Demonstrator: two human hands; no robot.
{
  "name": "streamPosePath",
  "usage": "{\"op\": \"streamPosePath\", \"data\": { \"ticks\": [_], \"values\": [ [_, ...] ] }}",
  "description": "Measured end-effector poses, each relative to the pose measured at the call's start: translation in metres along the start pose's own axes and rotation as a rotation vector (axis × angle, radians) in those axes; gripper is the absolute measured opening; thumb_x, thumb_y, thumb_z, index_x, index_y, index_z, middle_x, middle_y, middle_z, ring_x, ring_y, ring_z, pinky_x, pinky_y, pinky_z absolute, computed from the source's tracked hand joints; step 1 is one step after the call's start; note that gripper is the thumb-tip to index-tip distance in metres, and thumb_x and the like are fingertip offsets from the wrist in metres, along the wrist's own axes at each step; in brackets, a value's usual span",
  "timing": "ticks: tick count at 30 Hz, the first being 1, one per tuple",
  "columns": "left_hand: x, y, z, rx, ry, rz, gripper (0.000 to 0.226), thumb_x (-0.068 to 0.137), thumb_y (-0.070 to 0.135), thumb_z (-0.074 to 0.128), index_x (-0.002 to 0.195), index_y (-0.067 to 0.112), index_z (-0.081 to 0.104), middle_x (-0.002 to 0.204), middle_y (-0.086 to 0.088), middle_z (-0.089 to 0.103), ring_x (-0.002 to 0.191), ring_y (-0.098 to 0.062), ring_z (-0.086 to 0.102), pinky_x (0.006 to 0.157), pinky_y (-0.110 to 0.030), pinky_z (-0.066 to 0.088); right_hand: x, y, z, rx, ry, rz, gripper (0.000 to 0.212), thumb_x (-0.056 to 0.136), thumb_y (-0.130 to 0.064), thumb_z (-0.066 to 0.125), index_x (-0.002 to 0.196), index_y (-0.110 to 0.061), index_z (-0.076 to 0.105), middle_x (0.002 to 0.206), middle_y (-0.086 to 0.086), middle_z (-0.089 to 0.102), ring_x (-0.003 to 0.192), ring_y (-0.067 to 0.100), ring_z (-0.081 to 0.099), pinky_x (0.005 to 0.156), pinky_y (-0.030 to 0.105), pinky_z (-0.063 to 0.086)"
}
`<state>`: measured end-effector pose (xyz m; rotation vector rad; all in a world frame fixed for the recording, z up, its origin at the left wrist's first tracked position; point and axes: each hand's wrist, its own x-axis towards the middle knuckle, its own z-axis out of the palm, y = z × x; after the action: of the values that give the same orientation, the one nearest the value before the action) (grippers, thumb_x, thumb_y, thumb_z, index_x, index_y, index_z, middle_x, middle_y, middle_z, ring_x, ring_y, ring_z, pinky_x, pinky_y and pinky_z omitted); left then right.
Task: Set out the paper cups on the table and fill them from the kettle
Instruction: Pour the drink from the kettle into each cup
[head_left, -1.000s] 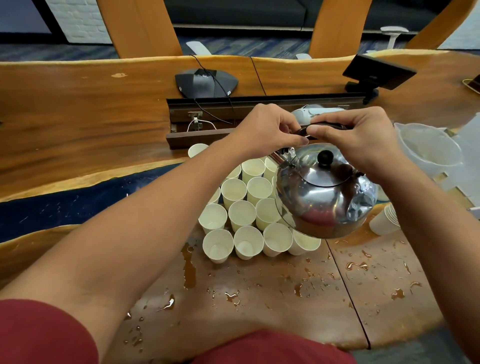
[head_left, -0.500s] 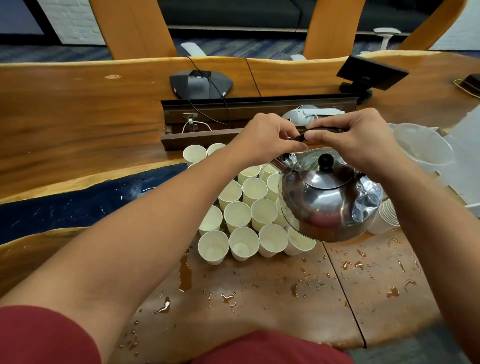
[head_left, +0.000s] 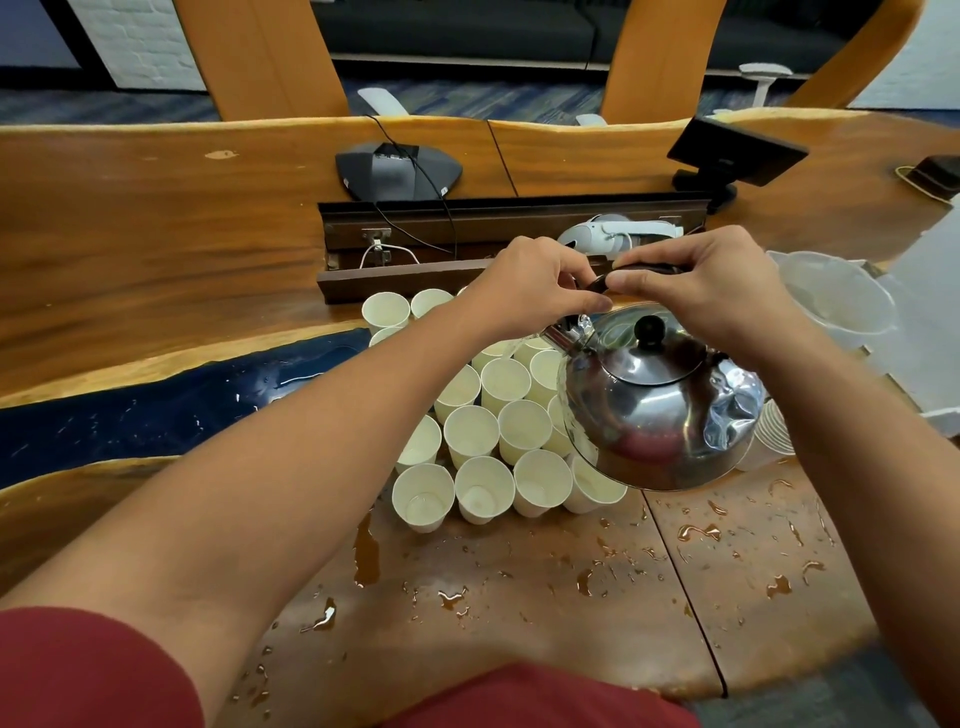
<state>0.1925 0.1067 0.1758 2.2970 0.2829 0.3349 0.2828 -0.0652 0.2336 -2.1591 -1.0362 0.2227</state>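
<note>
pouring step was in hand: kettle (head_left: 657, 400) hung tilted over the right side of the paper cups (head_left: 498, 426), spout (head_left: 563, 332) aimed left and away from the person, toward the cluster's far rows. left hand (head_left: 530, 291) and right hand (head_left: 701, 280) both had fingers curled round the kettle's dark handle (head_left: 602, 280), just above the lid knob (head_left: 649, 327). cups stood packed together, touching, on the table (head_left: 519, 597); near-row cups showed a little water in the bottom. a thin stream seemed to leave the spout, hard to confirm. spilled drops lay on the table nearer the person than the cups. a stack of spare cups (head_left: 774, 431) sat just right of the kettle. judgement: filling was partway. next move likely needs the spout lined up over one unfilled rim and a gentle tilt, since tight packing and existing spills suggested easy overshoot.
</note>
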Motion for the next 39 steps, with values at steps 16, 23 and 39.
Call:
{"op": "streamPosePath", "data": {
  "ticks": [16,23,39],
  "values": [
    [-0.002,0.002,0.002,0.0,-0.006,-0.01,0.025,0.081,0.043,0.077,0.094,0.022,0.079,0.082,0.002,0.073,0.079,-0.014,0.067,0.074,-0.043,0.055,0.0,0.002,0.001,-0.001,-0.025,0.024,0.02,0.081,-0.036,0.08,0.098,-0.026,0.079,0.089,-0.005,0.075,0.078,0.002,0.064,0.072,0.019,0.047],
    [-0.003,0.004,0.002,-0.001,-0.013,-0.006,0.025,0.082,0.043,0.077,0.095,0.022,0.078,0.083,0.003,0.072,0.079,-0.012,0.066,0.073,-0.042,0.055,-0.001,0.001,0.0,-0.01,-0.031,0.019,0.02,0.081,-0.035,0.08,0.098,-0.025,0.079,0.087,-0.009,0.074,0.073,-0.005,0.062,0.069,0.015,0.045],
    [0.004,0.009,0.003,-0.029,0.03,0.041,0.012,0.078,0.042,0.08,0.082,0.032,0.075,0.071,0.008,0.065,0.064,-0.005,0.054,0.064,-0.031,0.045,-0.008,0.014,-0.001,0.17,0.068,0.004,0.018,0.079,-0.035,0.082,0.095,-0.028,0.08,0.086,-0.006,0.077,0.09,0.011,0.072,0.092,0.043,0.056]
  ]
}}
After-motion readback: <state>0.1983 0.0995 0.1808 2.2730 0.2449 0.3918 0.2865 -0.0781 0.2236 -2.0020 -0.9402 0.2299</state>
